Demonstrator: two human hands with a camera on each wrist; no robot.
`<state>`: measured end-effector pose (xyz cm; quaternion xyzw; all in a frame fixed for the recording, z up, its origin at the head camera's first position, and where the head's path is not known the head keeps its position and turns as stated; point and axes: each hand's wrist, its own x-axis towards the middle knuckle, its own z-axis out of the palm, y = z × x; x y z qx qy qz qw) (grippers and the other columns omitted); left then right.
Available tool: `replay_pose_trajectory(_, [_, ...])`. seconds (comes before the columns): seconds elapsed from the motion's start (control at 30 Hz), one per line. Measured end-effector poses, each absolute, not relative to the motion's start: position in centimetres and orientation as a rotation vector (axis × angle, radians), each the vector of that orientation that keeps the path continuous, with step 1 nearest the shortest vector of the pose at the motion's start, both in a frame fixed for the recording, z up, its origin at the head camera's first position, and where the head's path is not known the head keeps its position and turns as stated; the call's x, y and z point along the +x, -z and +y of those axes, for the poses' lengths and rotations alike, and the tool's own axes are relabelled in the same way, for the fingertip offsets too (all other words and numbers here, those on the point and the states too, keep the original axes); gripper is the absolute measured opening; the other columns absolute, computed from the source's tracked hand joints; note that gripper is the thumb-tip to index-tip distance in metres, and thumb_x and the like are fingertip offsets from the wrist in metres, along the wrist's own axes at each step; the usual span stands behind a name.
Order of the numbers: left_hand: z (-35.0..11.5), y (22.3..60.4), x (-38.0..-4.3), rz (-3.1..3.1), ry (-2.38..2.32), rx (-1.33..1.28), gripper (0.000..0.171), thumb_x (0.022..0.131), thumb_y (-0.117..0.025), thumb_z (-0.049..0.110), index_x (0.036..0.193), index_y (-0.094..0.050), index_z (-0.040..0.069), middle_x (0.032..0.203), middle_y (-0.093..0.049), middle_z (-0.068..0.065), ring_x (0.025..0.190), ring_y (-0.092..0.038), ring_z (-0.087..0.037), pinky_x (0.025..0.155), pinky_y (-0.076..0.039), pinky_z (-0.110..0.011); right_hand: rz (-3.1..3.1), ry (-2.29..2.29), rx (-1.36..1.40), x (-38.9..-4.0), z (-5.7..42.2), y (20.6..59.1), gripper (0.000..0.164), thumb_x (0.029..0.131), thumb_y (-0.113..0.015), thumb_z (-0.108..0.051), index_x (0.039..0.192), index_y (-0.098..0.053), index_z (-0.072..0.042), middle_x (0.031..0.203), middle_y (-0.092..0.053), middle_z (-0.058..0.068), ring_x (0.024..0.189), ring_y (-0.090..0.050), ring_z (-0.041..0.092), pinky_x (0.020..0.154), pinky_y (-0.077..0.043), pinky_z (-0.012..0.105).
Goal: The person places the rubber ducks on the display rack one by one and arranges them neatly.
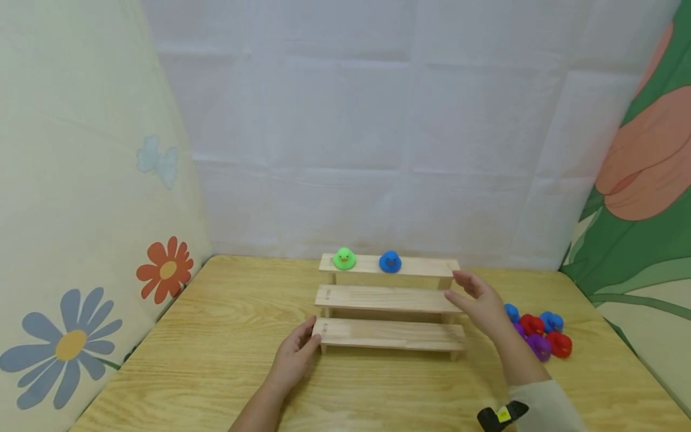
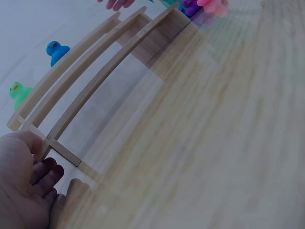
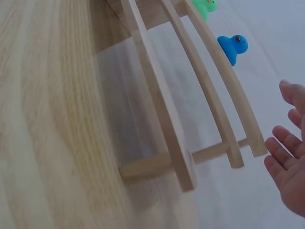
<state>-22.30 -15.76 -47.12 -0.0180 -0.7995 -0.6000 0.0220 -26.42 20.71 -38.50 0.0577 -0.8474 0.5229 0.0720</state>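
Note:
A three-step wooden display stand (image 1: pixel 388 333) is on the table, its steps rising toward the back. On its top step sit a green rubber duck (image 1: pixel 344 259) and, to the right, a blue rubber duck (image 1: pixel 390 261). My left hand (image 1: pixel 294 354) grips the left end of the lowest step, thumb and fingers on either side of that end in the left wrist view. At the stand's right end, my right hand (image 1: pixel 480 303) is held beside the upper steps, its fingers (image 3: pixel 286 143) loosely extended and nothing between them.
Several red, blue and purple rubber ducks (image 1: pixel 540 346) lie clustered on the wood-grain table (image 1: pixel 216 360), right of the stand. A white cloth (image 1: pixel 351 150) hangs behind. Printed flower panels stand at the left and right. A black strap (image 1: pixel 502 415) is at the right sleeve.

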Motion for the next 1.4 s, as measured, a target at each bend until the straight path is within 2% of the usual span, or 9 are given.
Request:
replay_pose_trajectory(0.23, [-15.8,47.1,-22.3,-2.489,1.841,-0.06,0.052,0.101,-0.054,0.016,0.146,-0.039,-0.003,0.141,-0.053,-0.024,0.131,-0.05,-0.035,0.11,-0.043,-0.046,-2.607,-1.523,0.075,-24.9,22.6,39.1,0.06,0.094,-0.067,-0.028,0.143,-0.044,-0.002,0.149,-0.043,0.024,0.14,-0.038,0.042,0.115,-0.036,0.053])
replay_pose_trajectory(0.57, [-15.8,47.3,-22.4,-2.491,1.833,-0.058,0.051,0.1,-0.054,0.015,0.146,-0.04,-0.003,0.14,-0.053,-0.024,0.131,-0.05,-0.034,0.109,-0.043,-0.043,-2.681,-1.487,-0.057,-22.8,24.6,39.8,0.071,0.092,-0.066,-0.042,0.146,-0.04,-0.005,0.153,-0.039,0.022,0.143,-0.033,0.04,0.118,-0.029,0.054])
replay_pose_trajectory(0.87, [-15.8,47.3,-22.4,-2.49,1.835,-0.063,0.051,0.101,-0.054,0.016,0.146,-0.04,-0.003,0.142,-0.052,-0.024,0.132,-0.049,-0.035,0.11,-0.042,-0.044,-2.685,-1.349,-0.061,-21.2,26.3,41.1,0.06,0.095,-0.064,-0.032,0.142,-0.044,0.001,0.146,-0.046,0.025,0.134,-0.045,0.042,0.11,-0.04,0.051])
replay_pose_trajectory(0.93, [-15.8,47.3,-22.5,-2.488,1.841,-0.065,0.051,0.101,-0.054,0.016,0.146,-0.04,-0.003,0.142,-0.052,-0.024,0.133,-0.049,-0.035,0.11,-0.043,-0.044,-2.681,-1.323,-0.058,-20.8,26.6,41.4,0.057,0.095,-0.065,-0.028,0.14,-0.046,0.003,0.143,-0.049,0.027,0.131,-0.048,0.042,0.107,-0.044,0.048])
replay_pose_trajectory(1.07, [-15.7,47.4,-22.5,-2.488,1.848,-0.068,0.051,0.101,-0.053,0.016,0.147,-0.039,-0.003,0.142,-0.051,-0.024,0.133,-0.049,-0.035,0.109,-0.044,-0.044,-2.685,-1.328,-0.095,-20.0,27.2,42.0,0.057,0.095,-0.065,-0.028,0.14,-0.047,0.002,0.142,-0.051,0.026,0.13,-0.049,0.042,0.095,-0.05,0.016])
replay_pose_trajectory(1.13, [-15.7,47.4,-22.5,-2.488,1.847,-0.07,0.052,0.101,-0.053,0.017,0.147,-0.039,-0.003,0.142,-0.051,-0.024,0.133,-0.048,-0.036,0.11,-0.043,-0.046,-2.686,-1.341,-0.117,-19.7,27.6,42.3,0.059,0.095,-0.066,-0.03,0.14,-0.046,0.002,0.142,-0.051,0.026,0.131,-0.048,0.04,0.092,-0.047,0.009])
replay_pose_trajectory(1.23, [-15.7,47.3,-22.4,-2.489,1.851,-0.072,0.052,0.101,-0.053,0.017,0.147,-0.038,-0.003,0.143,-0.05,-0.025,0.134,-0.047,-0.036,0.111,-0.042,-0.048,-2.687,-1.34,-0.145,-19.4,28.1,42.9,0.06,0.094,-0.066,-0.033,0.14,-0.047,0.001,0.143,-0.05,0.026,0.122,-0.057,0.015,0.088,-0.044,0.003])
replay_pose_trajectory(1.33, [-15.7,47.3,-22.4,-2.49,1.845,-0.067,0.052,0.101,-0.053,0.017,0.147,-0.038,-0.003,0.143,-0.05,-0.024,0.134,-0.047,-0.036,0.111,-0.041,-0.048,-2.668,-1.36,-0.137,-19.0,28.4,43.4,0.059,0.094,-0.067,-0.031,0.138,-0.048,0.002,0.142,-0.05,0.027,0.105,-0.047,-0.019,0.085,-0.039,-0.001])
replay_pose_trajectory(1.4, [-15.7,47.3,-22.4,-2.491,1.842,-0.065,0.052,0.101,-0.053,0.017,0.147,-0.038,-0.003,0.143,-0.05,-0.024,0.134,-0.047,-0.036,0.111,-0.041,-0.048,-2.667,-1.376,-0.141,-18.8,28.5,43.5,0.058,0.094,-0.067,-0.031,0.138,-0.048,0.001,0.141,-0.051,0.026,0.102,-0.04,-0.023,0.083,-0.036,-0.002])
